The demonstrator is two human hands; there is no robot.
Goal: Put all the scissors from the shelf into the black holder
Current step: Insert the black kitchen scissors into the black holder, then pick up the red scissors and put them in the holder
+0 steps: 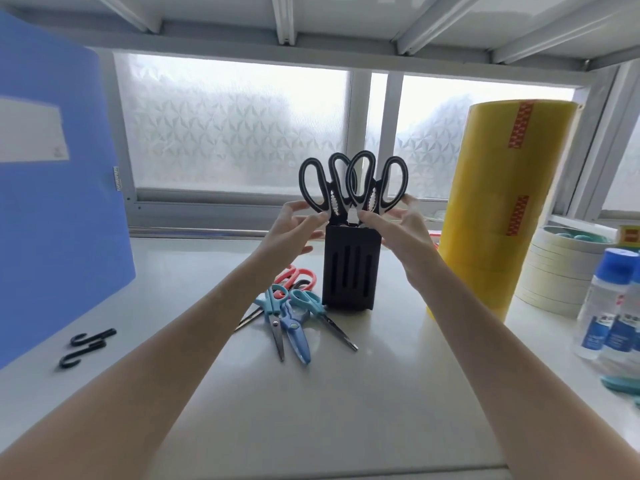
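My left fingers (317,216) pinch the lower handle of the left pair of black scissors (320,188), and my right fingers (372,216) pinch the base of the right pair of black scissors (384,187), with my right index finger curled behind its outer loop. So my left hand (294,230) and right hand (405,230) are each closed on one pair. Both pairs stand handles-up, their loops overlapping in the middle, blades down inside the black holder (349,271), which stands upright on the white shelf (311,410).

Just left of the holder's foot lies a loose heap of smaller scissors, flat on the shelf: a pink-handled pair (298,275) farthest back, two teal-handled pairs (273,303) (311,303), and a blue pair (294,332) with blades pointing toward me.

Farther left, a blue folder (52,202) stands upright, with two black hooks (86,346) near it. To the right stand a tall stack of yellow tape rolls (502,209), a stack of white tape rolls (554,271) and blue-capped bottles (609,306).
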